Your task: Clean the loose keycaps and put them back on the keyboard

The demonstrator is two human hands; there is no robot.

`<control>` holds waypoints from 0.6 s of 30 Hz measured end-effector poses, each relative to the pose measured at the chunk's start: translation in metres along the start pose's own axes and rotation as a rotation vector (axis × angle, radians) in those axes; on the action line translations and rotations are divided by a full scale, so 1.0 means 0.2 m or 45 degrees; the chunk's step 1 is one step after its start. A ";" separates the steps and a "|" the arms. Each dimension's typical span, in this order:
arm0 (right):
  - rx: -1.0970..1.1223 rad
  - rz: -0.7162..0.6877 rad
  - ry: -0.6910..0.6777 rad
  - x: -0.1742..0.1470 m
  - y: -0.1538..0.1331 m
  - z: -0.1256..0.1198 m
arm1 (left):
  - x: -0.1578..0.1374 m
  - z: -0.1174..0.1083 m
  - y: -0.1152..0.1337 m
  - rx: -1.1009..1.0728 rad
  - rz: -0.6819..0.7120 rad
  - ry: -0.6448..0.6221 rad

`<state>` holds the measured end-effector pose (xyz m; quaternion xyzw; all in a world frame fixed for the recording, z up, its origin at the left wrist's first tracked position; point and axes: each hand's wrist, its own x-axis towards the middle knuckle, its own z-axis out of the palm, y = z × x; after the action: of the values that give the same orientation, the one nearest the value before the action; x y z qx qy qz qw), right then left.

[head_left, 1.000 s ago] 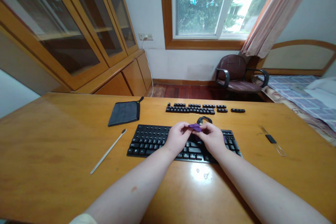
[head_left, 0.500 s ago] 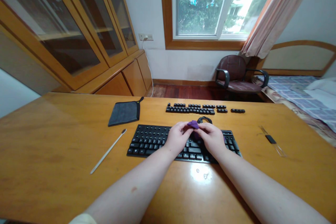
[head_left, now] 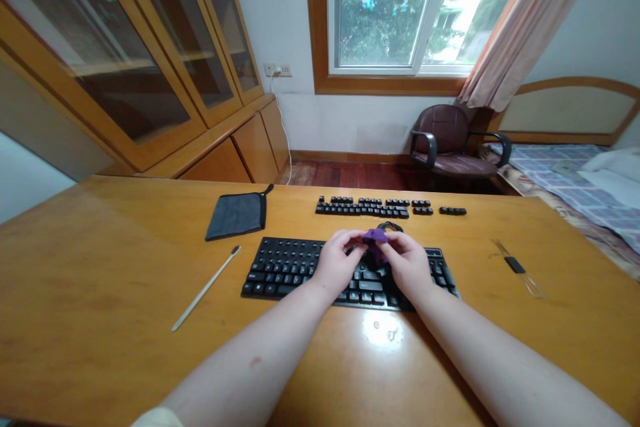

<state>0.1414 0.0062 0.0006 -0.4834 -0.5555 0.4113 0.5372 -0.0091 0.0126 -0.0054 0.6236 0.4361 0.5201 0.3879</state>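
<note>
Around the black keyboard [head_left: 290, 273], the worktop [head_left: 100, 267] carried several things: a dark grey cloth [head_left: 237, 215] and a slim brush [head_left: 206, 289] on the left, rows of loose keycaps [head_left: 363, 211] along the far edge, and a wire tool [head_left: 515, 265] on the right. A coiled black cable [head_left: 391, 225] lay just beyond the keyboard, partly hidden by the right hand [head_left: 410, 268] and the purple cloth [head_left: 376, 235]. Both hands stood over the keyboard's middle and blocked many of its keys from view. The left hand [head_left: 339, 261] and the right hand were each pinched on the purple cloth, bunched between their fingertips above the keyboard.

The purple cloth looked soft and creased. The grey cloth was flat and four-sided, edged in black with a loop at one corner. The brush had a straight, pale handle and a small dark head; the wire tool, thin wires either side of a black grip. The worktop was glossy, yellow-brown wood.
</note>
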 end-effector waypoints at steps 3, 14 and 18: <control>0.016 -0.021 0.036 0.00 -0.01 -0.01 | 0.00 0.00 0.00 0.014 0.007 0.023; -0.076 -0.044 -0.065 0.02 0.06 0.00 | -0.02 -0.01 0.01 0.273 0.089 -0.067; -0.003 0.055 -0.020 0.03 0.06 0.02 | -0.02 -0.01 0.01 0.330 0.097 -0.064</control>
<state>0.1397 0.0146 -0.0107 -0.4929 -0.5496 0.4259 0.5231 -0.0112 0.0087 -0.0032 0.6975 0.4658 0.4579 0.2948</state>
